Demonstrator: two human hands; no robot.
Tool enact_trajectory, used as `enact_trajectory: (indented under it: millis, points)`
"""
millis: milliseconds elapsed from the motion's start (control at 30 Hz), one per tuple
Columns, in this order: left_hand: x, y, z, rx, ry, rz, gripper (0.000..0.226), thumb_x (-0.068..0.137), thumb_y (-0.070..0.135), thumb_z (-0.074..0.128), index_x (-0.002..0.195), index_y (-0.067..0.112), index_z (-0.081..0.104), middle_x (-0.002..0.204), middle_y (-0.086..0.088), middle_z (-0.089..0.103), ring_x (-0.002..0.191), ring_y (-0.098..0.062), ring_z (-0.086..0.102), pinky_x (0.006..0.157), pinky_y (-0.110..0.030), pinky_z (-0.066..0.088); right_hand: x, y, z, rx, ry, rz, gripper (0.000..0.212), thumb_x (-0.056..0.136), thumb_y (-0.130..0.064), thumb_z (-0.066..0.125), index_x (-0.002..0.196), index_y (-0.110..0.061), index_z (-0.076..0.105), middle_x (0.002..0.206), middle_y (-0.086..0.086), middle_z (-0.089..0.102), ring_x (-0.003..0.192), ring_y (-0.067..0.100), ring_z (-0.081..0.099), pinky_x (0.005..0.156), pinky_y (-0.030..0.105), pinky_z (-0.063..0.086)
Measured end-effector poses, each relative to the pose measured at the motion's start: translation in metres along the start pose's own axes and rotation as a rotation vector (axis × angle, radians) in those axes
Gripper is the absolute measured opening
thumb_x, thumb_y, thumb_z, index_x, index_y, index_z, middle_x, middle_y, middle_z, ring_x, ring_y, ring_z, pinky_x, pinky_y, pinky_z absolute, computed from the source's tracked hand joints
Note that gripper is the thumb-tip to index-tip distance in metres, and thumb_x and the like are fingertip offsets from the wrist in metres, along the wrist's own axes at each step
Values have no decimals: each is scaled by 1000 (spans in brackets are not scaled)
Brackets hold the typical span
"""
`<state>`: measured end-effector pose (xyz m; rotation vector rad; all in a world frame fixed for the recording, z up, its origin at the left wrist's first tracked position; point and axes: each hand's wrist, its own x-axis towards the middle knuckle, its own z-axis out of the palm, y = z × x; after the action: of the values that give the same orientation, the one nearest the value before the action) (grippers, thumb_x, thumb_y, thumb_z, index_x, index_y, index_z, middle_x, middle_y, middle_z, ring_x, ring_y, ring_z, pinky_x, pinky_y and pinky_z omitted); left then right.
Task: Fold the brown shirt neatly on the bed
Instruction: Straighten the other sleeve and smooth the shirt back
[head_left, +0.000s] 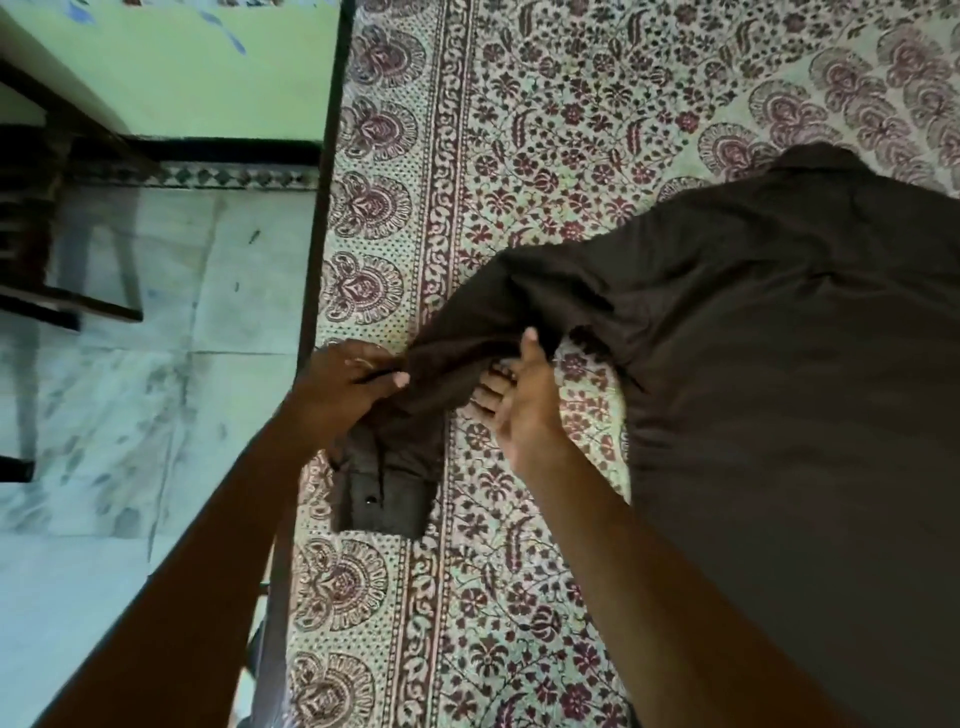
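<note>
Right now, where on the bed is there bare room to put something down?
The flower-printed bedsheet is bare beyond the long sleeve of the dark brown cloth shirt, and also near you, below its buttoned cuff. It is crowded where the left hand and right hand grip the sleeve.

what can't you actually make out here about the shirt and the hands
- Brown shirt: the head view's right and bottom edges cut off its far side; the other sleeve is unseen.
- Left hand: its own back hides the fingertips gripping the sleeve.
- Cuff: its button is too small to tell if fastened.
- Dark furniture, top left: cut off, too dim to identify.
</note>
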<state>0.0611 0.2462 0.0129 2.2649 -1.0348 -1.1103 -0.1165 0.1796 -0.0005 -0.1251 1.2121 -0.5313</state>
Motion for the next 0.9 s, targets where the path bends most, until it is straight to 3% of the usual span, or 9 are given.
enact_trajectory:
  millis: [33,100,200,300,433,567,633,833,900]
  points:
    - [6,-3,-19,75,45,52,21,85,18,83,104,8,80,93,-4,74,77,2,66,69,-6,43,5,2,14,131,-24,43,70,101,-62,44,144,-6,48,138,24,58,132,39,55,107,46,45]
    - [22,-12,-53,197,127,91,25,87,32,81,105,14,81,92,-8,76,86,-15,69,73,-23,44,13,9,42,163,-63,31,66,100,-54,56,146,-8,47,141,23,54,135,39,52,104,47,44]
    - [55,-28,-89,299,120,130,27,94,44,70,94,18,78,78,-3,67,83,-24,66,72,-29,38,20,23,81,110,2,-34,38,97,-16,70,130,-4,56,107,12,72,83,19,72,84,39,56]
    - [86,-38,-117,298,63,178,25,96,42,68,88,19,74,83,-4,70,85,-25,66,74,-31,41,26,36,106,234,14,-28,26,94,-2,70,113,-13,56,60,-1,62,38,6,52,47,23,54]
    - [120,-52,-145,330,46,219,23,99,33,66,82,17,67,74,-2,63,81,-28,65,67,-31,41,30,49,122,431,-43,6,12,92,3,66,93,-9,64,68,4,69,52,14,62,53,26,57]
    - [139,-56,-158,371,88,320,30,103,42,55,87,16,54,69,-9,61,75,-35,62,69,-42,50,34,66,134,362,-140,47,7,94,-4,68,99,-5,71,88,13,77,82,27,75,69,39,65]
    - [147,-53,-158,414,99,343,31,103,46,54,92,17,55,64,-5,57,70,-33,59,66,-38,46,35,73,140,267,-155,79,13,96,-11,68,107,-5,70,94,13,78,86,26,76,73,40,65]
    - [164,-58,-157,744,84,285,41,104,57,43,90,21,59,104,-20,66,102,-42,63,76,-41,42,44,88,143,98,-120,163,15,101,-15,63,101,-1,67,86,15,78,87,27,75,84,37,61]
    - [161,-62,-152,813,60,260,43,106,52,42,103,15,63,110,-21,66,108,-43,62,82,-42,43,38,87,137,-52,-49,199,19,101,-15,64,103,3,64,86,21,76,77,29,76,72,33,65]
